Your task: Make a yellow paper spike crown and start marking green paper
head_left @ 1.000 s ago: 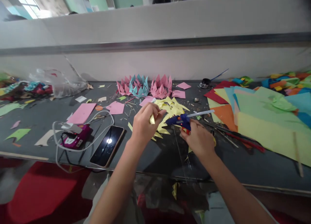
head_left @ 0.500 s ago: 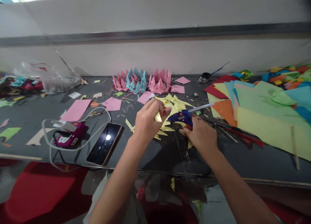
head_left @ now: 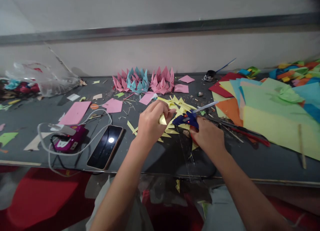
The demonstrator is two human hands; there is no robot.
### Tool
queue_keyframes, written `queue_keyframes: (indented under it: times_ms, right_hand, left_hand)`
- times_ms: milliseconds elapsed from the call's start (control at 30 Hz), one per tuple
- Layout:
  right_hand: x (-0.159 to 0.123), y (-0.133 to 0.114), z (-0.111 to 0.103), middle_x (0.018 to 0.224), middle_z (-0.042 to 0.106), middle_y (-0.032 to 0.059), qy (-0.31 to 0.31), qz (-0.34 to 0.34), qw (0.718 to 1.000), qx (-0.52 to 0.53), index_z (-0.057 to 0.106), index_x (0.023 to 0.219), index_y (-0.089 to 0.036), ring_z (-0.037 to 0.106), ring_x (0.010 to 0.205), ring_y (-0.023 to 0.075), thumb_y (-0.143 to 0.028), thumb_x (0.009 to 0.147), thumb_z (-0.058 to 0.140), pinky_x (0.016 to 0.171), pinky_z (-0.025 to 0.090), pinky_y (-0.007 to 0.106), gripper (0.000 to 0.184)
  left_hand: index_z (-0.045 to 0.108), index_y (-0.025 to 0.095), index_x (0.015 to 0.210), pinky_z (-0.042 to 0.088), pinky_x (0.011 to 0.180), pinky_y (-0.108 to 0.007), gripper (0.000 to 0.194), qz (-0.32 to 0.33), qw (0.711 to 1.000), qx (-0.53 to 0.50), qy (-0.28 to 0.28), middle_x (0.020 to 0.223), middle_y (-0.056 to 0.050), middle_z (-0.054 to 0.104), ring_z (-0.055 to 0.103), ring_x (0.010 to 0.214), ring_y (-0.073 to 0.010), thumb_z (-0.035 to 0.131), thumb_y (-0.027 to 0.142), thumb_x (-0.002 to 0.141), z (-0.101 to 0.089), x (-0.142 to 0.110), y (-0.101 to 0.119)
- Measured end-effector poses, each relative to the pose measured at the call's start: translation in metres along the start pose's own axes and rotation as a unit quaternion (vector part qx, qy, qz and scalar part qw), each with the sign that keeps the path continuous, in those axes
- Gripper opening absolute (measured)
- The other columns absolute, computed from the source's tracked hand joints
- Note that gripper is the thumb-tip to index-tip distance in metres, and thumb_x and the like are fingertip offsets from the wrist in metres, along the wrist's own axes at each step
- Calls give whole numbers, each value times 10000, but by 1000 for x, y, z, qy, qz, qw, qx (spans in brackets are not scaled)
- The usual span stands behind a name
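Note:
My left hand [head_left: 153,121] is closed around a folded piece of yellow paper [head_left: 162,119], whose end pokes out below the fingers. In my right hand [head_left: 209,134] is a blue hot glue gun [head_left: 185,120], its nozzle pointing left towards my left hand. A clear glue stick [head_left: 205,106] juts from the back of the gun, and a small red light glows on its body. Beneath both hands lies a heap of folded yellow paper pieces [head_left: 183,105]. My palm hides most of the held paper.
Pink and blue folded-paper flowers [head_left: 162,82] stand at the back. On the left are a phone [head_left: 106,147], a purple power adapter [head_left: 68,141] with cables and a plastic bag [head_left: 52,80]. Coloured sheets [head_left: 270,107] and red-handled scissors [head_left: 252,136] lie right, near a small black pot [head_left: 209,76].
The whole view has shifted slightly, so the table sits a little higher and further left. Both hands keep their holds, and the glue gun stays close to the left hand.

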State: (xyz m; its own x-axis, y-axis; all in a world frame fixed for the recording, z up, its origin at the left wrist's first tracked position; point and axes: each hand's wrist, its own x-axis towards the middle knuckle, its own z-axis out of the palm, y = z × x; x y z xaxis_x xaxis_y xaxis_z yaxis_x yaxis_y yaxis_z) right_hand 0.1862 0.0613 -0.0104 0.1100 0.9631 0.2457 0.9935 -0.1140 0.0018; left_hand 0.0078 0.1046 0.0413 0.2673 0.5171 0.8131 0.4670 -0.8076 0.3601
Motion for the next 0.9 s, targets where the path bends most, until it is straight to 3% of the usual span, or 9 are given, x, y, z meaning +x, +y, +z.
queue_keyframes:
  times_ms: [633,900]
  right_hand:
    - [-6,9,-6,842,659,81,-3,-3,1000,7,554,1009,-176,619,755,213,-281,801,459,509,333,262,252]
    - [-4,6,-12,873,656,89,1,-39,999,-8,563,1042,-174,616,770,212,-236,798,452,553,374,269,276]
  left_hand:
    - [322,206,632,412,572,-214,297,-2,1000,18,-4,677,18,525,495,618,-85,555,200,814,3,0,-4]
    - [318,203,622,412,574,-218,317,-8,1000,7,4,675,25,518,495,621,-82,581,191,799,0,3,-4]
